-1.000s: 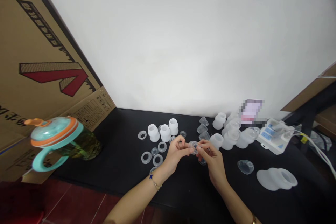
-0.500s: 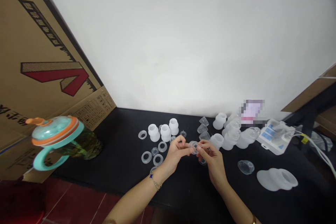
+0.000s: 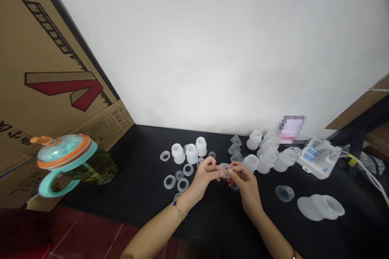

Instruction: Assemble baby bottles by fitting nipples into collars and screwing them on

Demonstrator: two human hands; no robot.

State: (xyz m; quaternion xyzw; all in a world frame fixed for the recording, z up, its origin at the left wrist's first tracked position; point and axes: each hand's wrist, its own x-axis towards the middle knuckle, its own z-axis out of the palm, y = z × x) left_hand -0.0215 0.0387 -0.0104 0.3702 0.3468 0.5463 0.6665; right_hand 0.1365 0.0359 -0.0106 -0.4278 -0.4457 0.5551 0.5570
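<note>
Between my two hands is a small translucent ring with a nipple-like piece (image 3: 225,169); its finer details are too small to make out. My left hand (image 3: 206,177) pinches its left side, thumb and fingers together. Fingertips of my right hand (image 3: 245,183) grip the same piece from the right. Several loose translucent rings (image 3: 169,182) and small clear nipples (image 3: 179,175) lie left of my left hand. Behind them stand three white, open-necked bottles (image 3: 191,153). Clear caps (image 3: 236,157) and another white bottle (image 3: 251,163) are just beyond my right hand.
More bottles (image 3: 268,159), some with clear caps on, stand at the right beside a white power strip (image 3: 319,158) with cables. A clear cap (image 3: 285,193) and a bottle on its side (image 3: 320,207) lie nearer. A large drinking jug (image 3: 75,162) and carton (image 3: 54,68) occupy the left.
Hardly anything differs. Both hands stay in place on the ring, with only a very slight shift of the fingers.
</note>
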